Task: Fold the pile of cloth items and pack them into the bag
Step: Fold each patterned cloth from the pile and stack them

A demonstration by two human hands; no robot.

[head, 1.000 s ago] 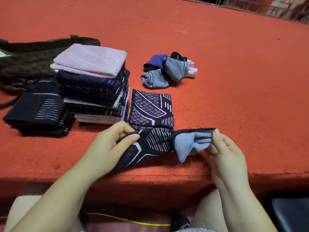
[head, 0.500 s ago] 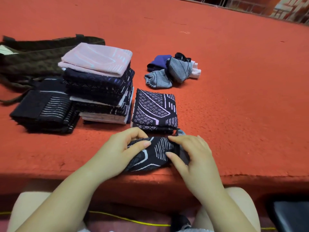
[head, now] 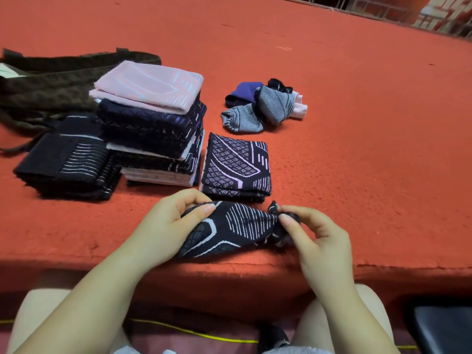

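Observation:
A dark patterned cloth [head: 237, 226] with pale stripes lies at the near edge of the red surface. My left hand [head: 166, 226] pinches its left end between thumb and fingers. My right hand [head: 316, 236] pinches its bunched right end. Just beyond lies a folded dark patterned cloth [head: 236, 166]. A tall stack of folded cloths [head: 150, 123], pink on top, stands to the left. Left of the stack is a low black folded pile [head: 66, 159]. A small heap of unfolded cloths [head: 263, 106] in grey, blue and white sits farther back. The dark brown bag [head: 48, 83] lies flat at the far left.
The red carpeted surface [head: 357, 149] stretches wide to the right and back. Its front edge runs just below my hands. My knees, a yellow cable [head: 194, 333] and a dark object [head: 444, 328] at lower right are beneath it.
My right hand folded the cloth's grey end over to the left, then drew back right and now pinches the bunched right end. My left hand kept its hold on the left end.

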